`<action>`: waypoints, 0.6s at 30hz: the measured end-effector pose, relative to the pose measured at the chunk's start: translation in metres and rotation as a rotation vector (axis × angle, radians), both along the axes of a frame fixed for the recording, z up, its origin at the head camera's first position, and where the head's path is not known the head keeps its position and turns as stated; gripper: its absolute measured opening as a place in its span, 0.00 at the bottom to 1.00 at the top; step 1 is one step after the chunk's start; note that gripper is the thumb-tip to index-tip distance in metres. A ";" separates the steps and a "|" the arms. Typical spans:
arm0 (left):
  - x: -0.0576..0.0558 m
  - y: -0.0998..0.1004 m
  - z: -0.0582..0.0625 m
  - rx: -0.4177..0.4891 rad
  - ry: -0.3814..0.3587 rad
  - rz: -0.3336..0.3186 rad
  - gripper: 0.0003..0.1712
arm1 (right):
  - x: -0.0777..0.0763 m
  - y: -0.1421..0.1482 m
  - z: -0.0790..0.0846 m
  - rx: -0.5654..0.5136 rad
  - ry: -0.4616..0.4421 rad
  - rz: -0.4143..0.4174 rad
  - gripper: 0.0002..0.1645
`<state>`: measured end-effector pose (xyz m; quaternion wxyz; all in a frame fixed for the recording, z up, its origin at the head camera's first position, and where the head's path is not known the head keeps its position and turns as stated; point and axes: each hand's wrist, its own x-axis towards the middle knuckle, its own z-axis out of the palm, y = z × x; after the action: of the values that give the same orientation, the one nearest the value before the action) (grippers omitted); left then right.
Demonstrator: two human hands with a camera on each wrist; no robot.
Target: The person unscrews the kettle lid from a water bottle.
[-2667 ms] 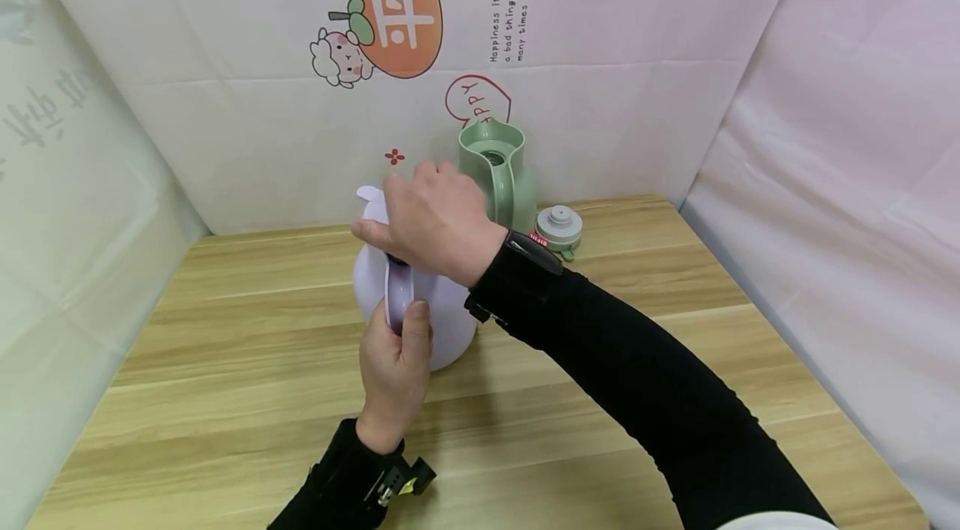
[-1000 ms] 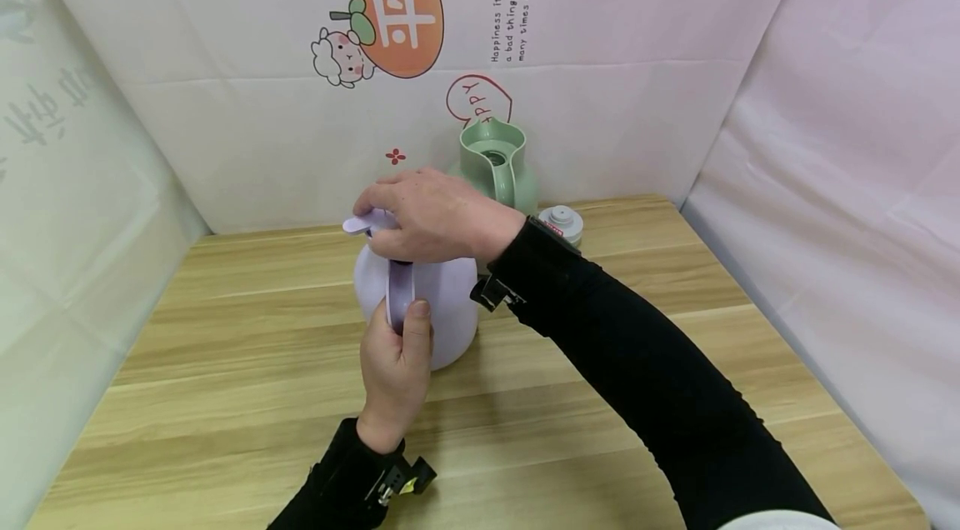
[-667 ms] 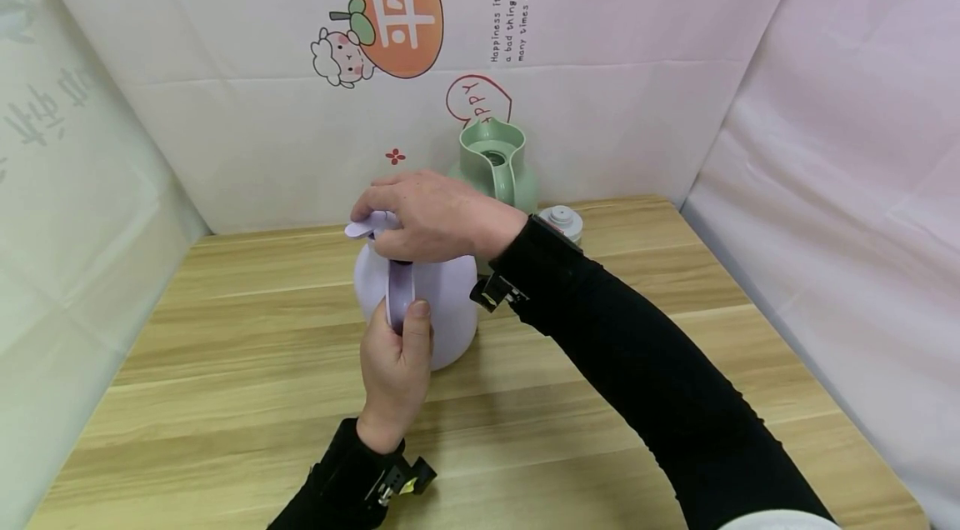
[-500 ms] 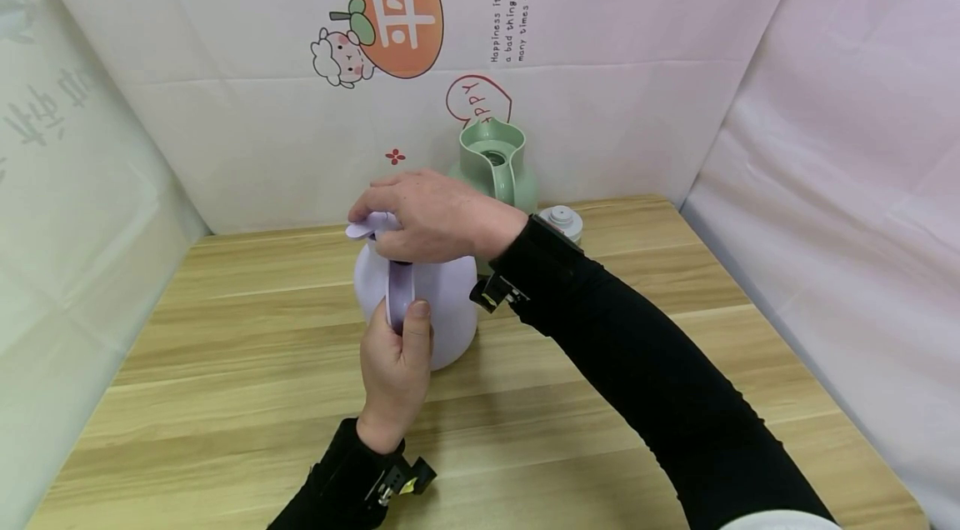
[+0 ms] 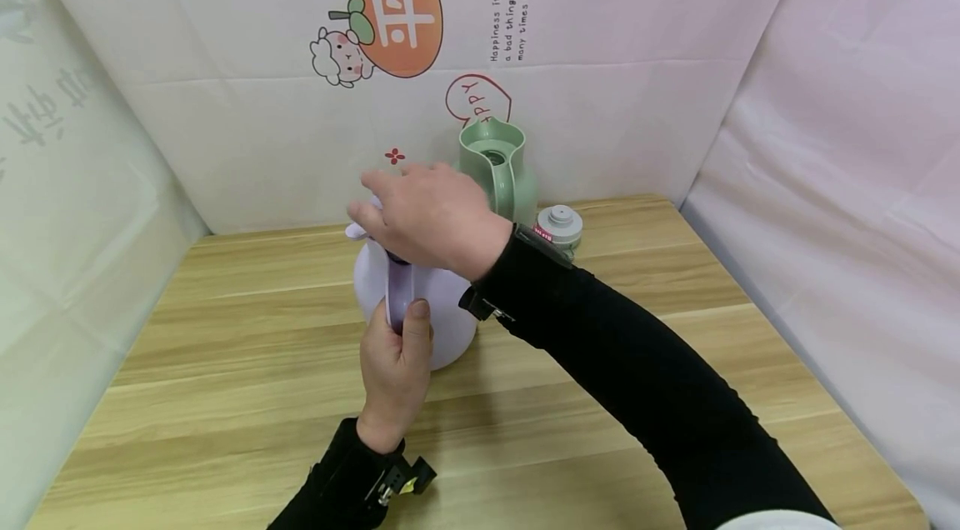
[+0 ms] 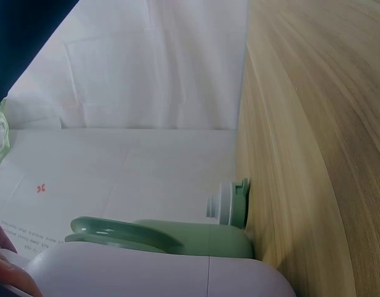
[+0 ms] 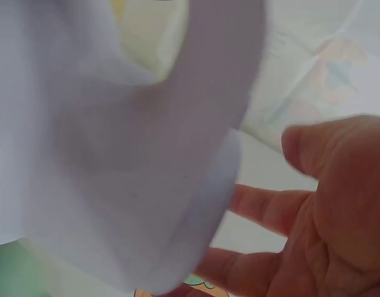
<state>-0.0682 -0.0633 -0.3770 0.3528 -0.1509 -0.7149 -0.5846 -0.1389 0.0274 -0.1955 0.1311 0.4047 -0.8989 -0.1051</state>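
A lilac thermos jug (image 5: 452, 317) stands on the wooden table, its handle turned towards me. My left hand (image 5: 393, 380) grips that handle, thumb along its side. Over the jug's top is my right hand (image 5: 438, 222), fingers spread and thumb held apart. Part of a lilac lid (image 5: 356, 232) sticks out to the left beneath the right hand, which hides the rest. In the right wrist view the right hand (image 7: 338, 204) has its thumb clear of the lilac jug top (image 7: 134, 167), with fingertips reaching behind its edge.
Behind the lilac jug stands a green thermos jug (image 5: 517, 184), its mouth uncovered. Beside it on the right, near the table's back edge, sits a grey and green stopper lid (image 5: 560, 223). A printed white cloth (image 5: 615, 113) hangs close behind the table.
Half a second ago my right hand lay across the lilac lid, gripping it; it has since turned and loosened, fingers spreading. The left hand keeps its hold on the handle.
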 end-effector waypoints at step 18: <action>0.002 0.001 0.003 -0.001 -0.005 0.017 0.16 | -0.013 -0.007 -0.005 -0.264 -0.189 -0.090 0.16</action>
<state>-0.0666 -0.0622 -0.3742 0.3558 -0.1432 -0.7173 -0.5818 -0.1515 0.0201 -0.2006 0.0931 0.3514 -0.9304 0.0469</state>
